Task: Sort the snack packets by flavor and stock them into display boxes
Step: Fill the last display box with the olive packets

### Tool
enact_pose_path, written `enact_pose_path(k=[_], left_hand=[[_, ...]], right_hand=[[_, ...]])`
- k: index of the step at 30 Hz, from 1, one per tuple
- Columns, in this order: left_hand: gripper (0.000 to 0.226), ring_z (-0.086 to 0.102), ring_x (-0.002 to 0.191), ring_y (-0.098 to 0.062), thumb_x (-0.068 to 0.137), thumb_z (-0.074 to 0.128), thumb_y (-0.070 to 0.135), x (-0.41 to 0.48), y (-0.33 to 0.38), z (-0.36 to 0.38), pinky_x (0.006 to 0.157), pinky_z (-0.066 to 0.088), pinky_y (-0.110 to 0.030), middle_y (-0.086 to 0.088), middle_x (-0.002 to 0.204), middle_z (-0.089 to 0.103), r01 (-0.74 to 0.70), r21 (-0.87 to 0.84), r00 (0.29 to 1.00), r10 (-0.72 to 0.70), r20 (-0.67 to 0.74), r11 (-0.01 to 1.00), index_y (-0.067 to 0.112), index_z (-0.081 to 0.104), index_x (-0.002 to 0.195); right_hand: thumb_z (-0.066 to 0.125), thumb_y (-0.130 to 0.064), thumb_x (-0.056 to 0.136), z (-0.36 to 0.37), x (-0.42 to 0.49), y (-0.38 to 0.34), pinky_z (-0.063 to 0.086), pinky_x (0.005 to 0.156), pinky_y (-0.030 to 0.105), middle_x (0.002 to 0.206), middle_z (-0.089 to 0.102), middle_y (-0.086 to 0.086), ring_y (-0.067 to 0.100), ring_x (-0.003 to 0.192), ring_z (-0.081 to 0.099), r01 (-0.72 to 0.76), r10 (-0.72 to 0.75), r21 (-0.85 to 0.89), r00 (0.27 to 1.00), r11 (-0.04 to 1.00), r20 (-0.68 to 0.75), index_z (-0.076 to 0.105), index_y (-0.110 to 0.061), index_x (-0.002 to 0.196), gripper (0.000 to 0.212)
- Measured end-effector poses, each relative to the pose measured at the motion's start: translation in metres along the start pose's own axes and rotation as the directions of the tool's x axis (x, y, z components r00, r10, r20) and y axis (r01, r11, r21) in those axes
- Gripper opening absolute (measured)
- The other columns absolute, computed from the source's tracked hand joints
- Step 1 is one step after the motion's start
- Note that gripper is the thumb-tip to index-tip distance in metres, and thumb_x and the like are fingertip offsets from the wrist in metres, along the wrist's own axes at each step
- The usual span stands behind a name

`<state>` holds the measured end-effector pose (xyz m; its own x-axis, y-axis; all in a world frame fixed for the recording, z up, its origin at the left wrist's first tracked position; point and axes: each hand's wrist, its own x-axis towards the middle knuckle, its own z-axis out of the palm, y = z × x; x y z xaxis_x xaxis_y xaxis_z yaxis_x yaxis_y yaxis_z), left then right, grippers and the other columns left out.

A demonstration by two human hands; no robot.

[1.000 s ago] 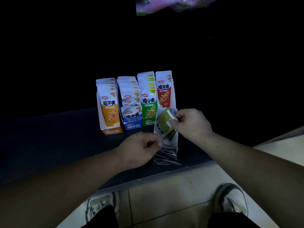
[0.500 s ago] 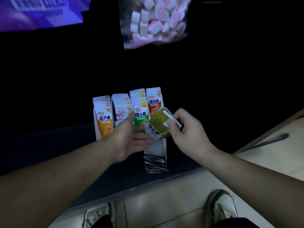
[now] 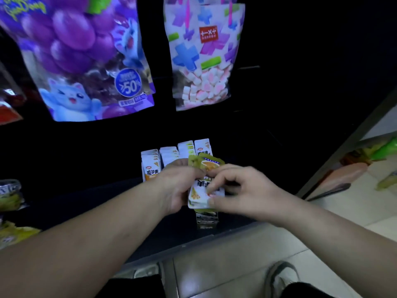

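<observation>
Packets, a small bunch, are held in the air between both hands, just above the front box and in front of the back row of boxes. The left hand grips the bunch from its left side, fingers curled round the edge. The right hand pinches it from the right, its fingers clamped on the top of the bunch. A green packet sticks up at the far end. I cannot tell whether it belongs with the rest or is being picked out.

The four back boxes stand packed with upright packets. The orange one at the left shows plainly, while the hands partly hide the others. That part of the sorting looks done. The front box, near the edge of the shelf, shows some packets low inside and seems only partly filled. By my judgement the task is in its last stretch: the bunch in hand must be squared up and slid into the front box.

Yellowish packs lie at the far left, and their part in the job is unclear. A grape bag and a marshmallow bag hang above.
</observation>
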<state>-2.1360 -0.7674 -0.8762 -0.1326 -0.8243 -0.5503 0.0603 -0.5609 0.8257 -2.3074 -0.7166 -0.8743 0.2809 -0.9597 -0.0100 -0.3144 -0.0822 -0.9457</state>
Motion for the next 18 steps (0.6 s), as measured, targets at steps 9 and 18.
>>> enact_pose_path(k=[9,18], left_hand=[[0.03,0.077,0.099,-0.022,0.094,0.074,0.008,-0.036,-0.017,-0.006,0.096,0.059,-0.048,0.001,0.103,0.08,-0.236,0.053,0.972,0.234,0.026,0.97,0.021,0.066,0.12],[0.026,0.077,0.098,-0.025,0.099,0.068,0.012,-0.021,-0.007,-0.034,0.096,0.057,-0.055,-0.003,0.107,0.079,-0.22,0.152,0.975,0.21,0.076,0.964,0.026,0.067,0.121]], right_hand=[[0.082,-0.016,0.086,0.033,-0.01,-0.013,0.062,0.083,0.056,0.094,0.08,0.006,0.027,0.085,0.078,-0.34,0.521,0.515,0.813,0.787,-0.26,0.072,-0.019,0.111,0.027],[0.07,0.001,0.092,0.022,0.013,0.011,0.063,0.079,0.054,0.094,0.079,0.01,0.03,0.087,0.078,-0.356,0.527,0.535,0.825,0.766,-0.206,0.063,-0.018,0.119,0.033]])
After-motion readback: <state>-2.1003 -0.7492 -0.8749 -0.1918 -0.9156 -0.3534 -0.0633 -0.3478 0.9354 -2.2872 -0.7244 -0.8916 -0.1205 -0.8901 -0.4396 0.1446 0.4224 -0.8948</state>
